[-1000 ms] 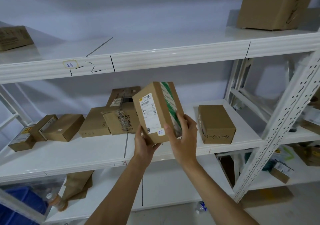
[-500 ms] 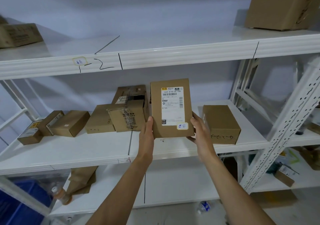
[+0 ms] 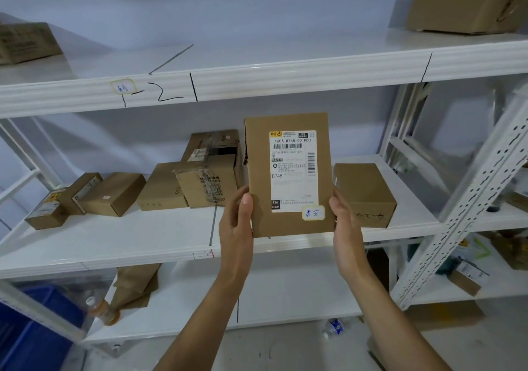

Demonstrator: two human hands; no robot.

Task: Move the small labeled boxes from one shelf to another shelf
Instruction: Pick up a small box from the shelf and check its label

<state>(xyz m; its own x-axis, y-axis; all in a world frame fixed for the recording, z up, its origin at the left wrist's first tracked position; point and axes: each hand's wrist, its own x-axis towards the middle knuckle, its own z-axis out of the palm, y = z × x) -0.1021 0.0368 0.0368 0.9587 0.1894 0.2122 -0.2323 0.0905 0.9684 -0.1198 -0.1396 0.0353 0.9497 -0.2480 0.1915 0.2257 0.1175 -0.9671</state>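
Labeled box: you hold it upright w/ both hands in front of the middle shelf, shipping label facing you. Left hand clasps the lower-left edge; right hand clasps the lower-right edge. Qty on middle shelf: approx. 7 brown boxes, i.e. 6 in a cluster at left, 1 single box just right of the held one. Upper shelf, front edge marked "1-2": 2 boxes, one per end. Bottom shelf: paper bag and a bottle. Racking is white metal; wall behind is white.
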